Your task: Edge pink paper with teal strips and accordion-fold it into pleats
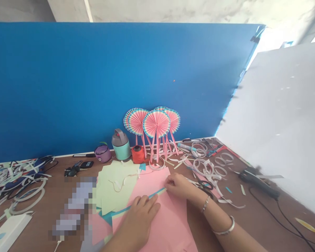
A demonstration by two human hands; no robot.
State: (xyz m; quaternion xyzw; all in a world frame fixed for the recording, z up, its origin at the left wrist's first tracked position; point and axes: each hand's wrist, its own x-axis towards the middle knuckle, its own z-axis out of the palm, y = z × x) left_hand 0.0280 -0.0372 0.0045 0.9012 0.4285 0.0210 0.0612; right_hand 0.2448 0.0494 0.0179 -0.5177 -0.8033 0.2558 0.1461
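Observation:
A pink paper sheet (170,224) lies on the table before me, with a narrow blue and pale-yellow strip (126,210) along its far edge. My left hand (140,218) rests on this sheet by the strip, fingers slightly bent and spread. At the strip's right end, my right hand (180,185) has its thumb and fingers pinched together on the sheet's edge; the fingertips are partly hidden. Beneath and beyond are another pink sheet (152,180) and a stack of pale green sheets (112,185).
Round pink folding fans (156,124) stand against the blue partition (94,77). Near them are a teal jar (121,150) and a red tape measure (138,154). Scissors (206,185), curled paper scraps (203,167) and a black glue gun (259,182) lie right; a power strip (10,231) lies left.

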